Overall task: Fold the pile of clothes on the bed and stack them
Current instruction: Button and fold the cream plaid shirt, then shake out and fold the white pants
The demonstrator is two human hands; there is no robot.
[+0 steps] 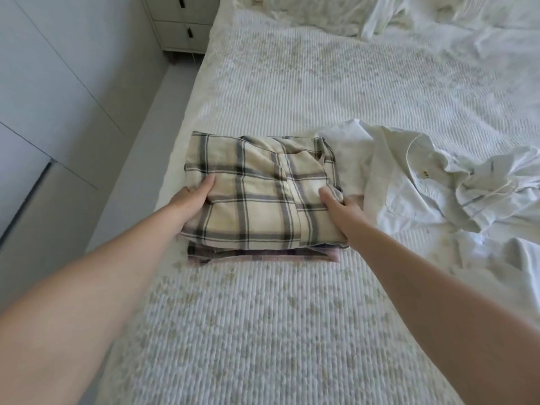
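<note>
Seen from above, a person is leaning over a bed covered with a white ribbed quilt that is showing faint yellowish speckles. Both bare arms are reaching forward from the bottom corners toward a folded shirt near the left side of the bed.

The cream plaid shirt, crossed with grey and black lines, is lying folded into a rough rectangle. It is sitting on top of another folded garment, a pink plaid piece whose near edge is peeking out beneath it, so the two are forming a small stack.

The left hand is gripping the left edge of the cream plaid shirt, the thumb lying on top of the cloth and the fingers tucking under it out of sight. The right hand is gripping the right edge in the same way, thumb pressing on top, fingers curling around the side of the fold.

Just beside the stack on the right, and touching it, a white shirt is lying unfolded and crumpled, its collar and a chest pocket showing. Its rumpled cloth is trailing off toward the right edge of the view.

At the far end of the bed, white bedding is lying bunched. Beyond the top left corner of the bed, a pale drawer unit with dark handles is standing on the grey floor, next to white wardrobe panels running along the left.
</note>
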